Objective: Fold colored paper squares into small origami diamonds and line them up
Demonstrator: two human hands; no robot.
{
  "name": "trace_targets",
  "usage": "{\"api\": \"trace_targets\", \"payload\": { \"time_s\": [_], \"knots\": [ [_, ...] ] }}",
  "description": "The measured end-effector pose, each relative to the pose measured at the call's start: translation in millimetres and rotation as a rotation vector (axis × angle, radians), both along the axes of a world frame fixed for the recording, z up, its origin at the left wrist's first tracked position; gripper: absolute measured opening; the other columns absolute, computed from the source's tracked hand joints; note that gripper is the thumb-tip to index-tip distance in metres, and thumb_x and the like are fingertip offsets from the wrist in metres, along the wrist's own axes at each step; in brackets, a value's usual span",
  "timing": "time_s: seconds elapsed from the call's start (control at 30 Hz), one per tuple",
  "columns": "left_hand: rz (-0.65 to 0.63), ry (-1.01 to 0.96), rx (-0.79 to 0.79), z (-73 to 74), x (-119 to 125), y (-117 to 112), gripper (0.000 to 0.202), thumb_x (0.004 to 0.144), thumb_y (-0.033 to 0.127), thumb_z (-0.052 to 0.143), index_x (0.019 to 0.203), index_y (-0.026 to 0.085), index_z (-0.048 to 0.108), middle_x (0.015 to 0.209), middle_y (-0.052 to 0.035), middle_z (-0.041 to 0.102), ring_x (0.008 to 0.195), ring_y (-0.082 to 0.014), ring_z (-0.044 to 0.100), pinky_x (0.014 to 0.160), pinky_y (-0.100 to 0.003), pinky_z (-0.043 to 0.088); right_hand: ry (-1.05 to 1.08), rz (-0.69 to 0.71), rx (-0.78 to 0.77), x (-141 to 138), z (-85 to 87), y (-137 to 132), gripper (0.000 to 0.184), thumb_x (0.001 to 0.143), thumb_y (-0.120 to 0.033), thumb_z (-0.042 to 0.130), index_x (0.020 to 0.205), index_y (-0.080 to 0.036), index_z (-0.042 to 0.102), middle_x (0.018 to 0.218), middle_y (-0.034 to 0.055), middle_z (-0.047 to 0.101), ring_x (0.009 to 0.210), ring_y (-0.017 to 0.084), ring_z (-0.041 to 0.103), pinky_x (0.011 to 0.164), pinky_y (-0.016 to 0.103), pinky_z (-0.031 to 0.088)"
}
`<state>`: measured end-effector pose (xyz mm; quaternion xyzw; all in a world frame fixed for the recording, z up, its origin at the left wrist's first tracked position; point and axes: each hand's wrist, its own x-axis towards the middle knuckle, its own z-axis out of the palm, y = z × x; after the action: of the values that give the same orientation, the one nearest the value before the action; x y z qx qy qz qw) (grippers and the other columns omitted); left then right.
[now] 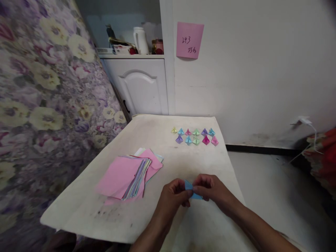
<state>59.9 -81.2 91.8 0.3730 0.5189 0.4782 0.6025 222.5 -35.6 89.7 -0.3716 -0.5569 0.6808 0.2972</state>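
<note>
Wall of plain off-white colour [249, 77] is filling the back and the right side of the view. The flower-patterned covering in purple, grey and cream [47, 87] is occupying the left side. In front of the wall, the broad cream-coloured surface [147, 133] is carrying all the loose papers. The white cabinet door with arched moulding [143, 92] is standing behind its far left part.

On the left half of the surface, the stack of square paper sheets [118, 176] is lying slightly fanned, showing pink on top and many colours at the edge. To its right, at the near side, the bare left hand [170, 196] and the bare right hand [211, 189] are meeting.

The pink sheet with dark handwriting [190, 31] is hanging on the wall, and the white jug with a handle [141, 40] is standing on the shelf [131, 56] above the door.

The small light-blue piece of paper [188, 185] is sitting between both hands: the left fingers are pinching its left part, the right fingers its right part. I cannot tell whether it is touching the surface.

Beyond the hands, eleven tiny folded paper shapes of various colours [196, 132] are resting in two rows.
</note>
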Motion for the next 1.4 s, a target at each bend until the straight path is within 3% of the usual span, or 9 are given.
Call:
{"api": "trace_targets", "payload": {
  "time_s": [0.2,0.33,0.57,0.8,1.07,1.27,1.4],
  "knots": [
    [0.008,0.017,0.022,0.1,2.1,0.3,0.015,0.061,0.019,0.070,0.070,0.013,0.059,0.060,0.0019,0.058,0.050,-0.0091,0.049,0.049,-0.021,0.039,-0.109,-0.035,0.073,-5.7,-4.6,-2.9,0.022,0.075,-0.032,0.065,0.065,-0.015,0.055,0.052,-0.0051,0.047,0.046,0.007,0.041,0.043,0.019,0.031],
    [0.016,0.066,0.036,-0.7,2.1,-1.1,0.013,0.070,0.025,0.065,0.073,0.014,0.059,0.057,0.0023,0.058,0.049,-0.0091,0.050,0.050,-0.021,0.038,-0.031,-0.119,0.070,-10.1,-6.1,-5.9,0.024,0.075,-0.036,0.065,0.068,-0.016,0.055,0.054,-0.0045,0.050,0.046,0.008,0.046,0.045,0.020,0.038],
    [0.061,0.269,0.076,1.5,0.7,-3.3,0.014,0.074,0.027,0.061,0.069,0.016,0.056,0.050,0.0035,0.055,0.047,-0.0107,0.050,0.049,-0.021,0.036,0.043,-0.042,-0.028,-11.2,-5.2,-7.9,0.021,0.075,-0.032,0.065,0.071,-0.015,0.053,0.060,0.0010,0.062,0.055,0.013,0.058,0.057,0.027,0.047],
    [0.033,0.199,0.104,1.3,7.0,-5.8,0.014,0.075,0.027,0.062,0.072,0.018,0.052,0.054,0.0026,0.059,0.052,-0.0123,0.055,0.050,-0.021,0.039,0.132,-0.143,0.074,-11.6,0.3,-8.3,0.019,0.075,-0.030,0.065,0.071,-0.015,0.055,0.062,-0.0019,0.056,0.059,0.011,0.051,0.057,0.024,0.043],
    [-0.001,0.187,0.153,5.4,7.9,-8.6,0.008,0.080,0.023,0.056,0.075,0.017,0.054,0.071,-0.0006,0.063,0.056,-0.0140,0.062,0.050,-0.023,0.043,0.048,-0.127,0.129,-10.4,1.4,-7.6,0.010,0.074,-0.022,0.063,0.072,-0.016,0.056,0.062,-0.0028,0.053,0.056,0.009,0.045,0.052,0.021,0.037],
    [0.016,0.226,0.142,7.0,8.0,-8.6,0.010,0.079,0.027,0.059,0.078,0.018,0.056,0.058,0.0017,0.060,0.055,-0.0140,0.060,0.051,-0.022,0.043,0.027,-0.116,0.160,-9.8,3.7,-6.4,0.010,0.077,-0.023,0.061,0.073,-0.016,0.055,0.059,-0.0049,0.047,0.056,0.009,0.042,0.052,0.021,0.034],
    [0.056,0.285,0.136,8.1,5.8,-9.2,0.016,0.079,0.034,0.060,0.080,0.018,0.058,0.046,0.0048,0.054,0.045,-0.0107,0.050,0.047,-0.020,0.036,-0.003,-0.109,0.182,-9.1,3.7,-7.5,0.011,0.079,-0.025,0.060,0.074,-0.017,0.054,0.060,-0.0049,0.046,0.057,0.009,0.041,0.053,0.021,0.033]
  ]
}}
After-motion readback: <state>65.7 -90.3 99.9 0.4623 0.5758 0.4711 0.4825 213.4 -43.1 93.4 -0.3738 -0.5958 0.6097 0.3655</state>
